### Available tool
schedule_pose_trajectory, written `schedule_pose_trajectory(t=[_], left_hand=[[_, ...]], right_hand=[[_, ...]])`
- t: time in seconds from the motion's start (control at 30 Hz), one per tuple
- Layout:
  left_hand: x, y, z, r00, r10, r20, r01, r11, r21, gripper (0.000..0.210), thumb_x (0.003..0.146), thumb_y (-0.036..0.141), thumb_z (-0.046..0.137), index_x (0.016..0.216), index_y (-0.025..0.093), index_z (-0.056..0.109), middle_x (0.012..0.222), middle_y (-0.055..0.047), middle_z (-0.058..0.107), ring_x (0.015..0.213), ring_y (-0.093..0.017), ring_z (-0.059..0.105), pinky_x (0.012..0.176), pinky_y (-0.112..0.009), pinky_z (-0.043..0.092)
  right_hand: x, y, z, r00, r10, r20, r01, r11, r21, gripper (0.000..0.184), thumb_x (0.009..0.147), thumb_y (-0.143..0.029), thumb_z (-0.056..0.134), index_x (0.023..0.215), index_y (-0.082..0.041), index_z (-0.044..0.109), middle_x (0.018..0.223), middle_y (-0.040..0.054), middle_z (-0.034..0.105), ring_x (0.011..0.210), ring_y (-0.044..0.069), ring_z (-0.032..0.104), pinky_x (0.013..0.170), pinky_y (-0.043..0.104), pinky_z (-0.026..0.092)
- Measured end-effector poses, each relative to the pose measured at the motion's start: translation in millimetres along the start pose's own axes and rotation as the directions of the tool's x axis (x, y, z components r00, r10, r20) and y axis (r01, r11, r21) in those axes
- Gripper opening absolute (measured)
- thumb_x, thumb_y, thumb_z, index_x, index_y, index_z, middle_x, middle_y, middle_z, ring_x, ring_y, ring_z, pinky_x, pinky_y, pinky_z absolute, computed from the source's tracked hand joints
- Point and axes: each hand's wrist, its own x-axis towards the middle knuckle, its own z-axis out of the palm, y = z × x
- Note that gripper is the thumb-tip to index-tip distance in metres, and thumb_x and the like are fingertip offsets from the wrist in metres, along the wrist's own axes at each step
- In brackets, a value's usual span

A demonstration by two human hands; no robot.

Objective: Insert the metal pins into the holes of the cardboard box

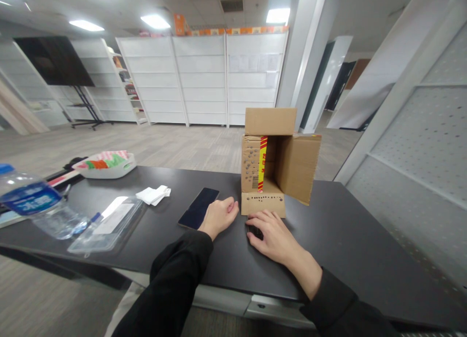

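My left hand (pixel 221 214) rests on the dark desk, curled into a loose fist with nothing showing in it. Its wrist lies beside the right end of a black phone or tablet (pixel 199 208). A little to the right, my right hand (pixel 272 236) curves over a small black object (pixel 256 231), mostly hidden beneath the fingers and too covered to name. Just beyond both hands stands an open cardboard box (pixel 251 169), its opening facing me and its flaps spread. Dark spots, a row of small holes and red-and-yellow tape mark its front.
Left on the desk (pixel 346 239) are a water bottle (pixel 40 201), a clear plastic case (pixel 113 225), folded white tissue (pixel 153 195) and a white basket (pixel 105 169) with colourful contents. A perforated panel (pixel 416 147) borders the right side. White cabinets (pixel 200 79) line the back.
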Motion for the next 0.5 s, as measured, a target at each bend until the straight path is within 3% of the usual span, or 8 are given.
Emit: schedule_pose_trajectory(t=[0.5], left_hand=[[0.1,1.3,0.0,1.000,0.017,-0.022,-0.017,0.999,-0.028,0.035,0.087,0.037,0.042,0.057,0.020,0.035,0.049,0.004,0.040,0.045,-0.010,0.039,0.052,-0.025,0.021]], right_hand=[[0.6,1.3,1.1,1.000,0.007,0.012,-0.008,1.000,0.027,0.024,0.084,-0.022,0.057,0.106,-0.020,0.065,0.115,0.0086,0.063,0.106,0.024,0.051,0.092,0.042,0.037]])
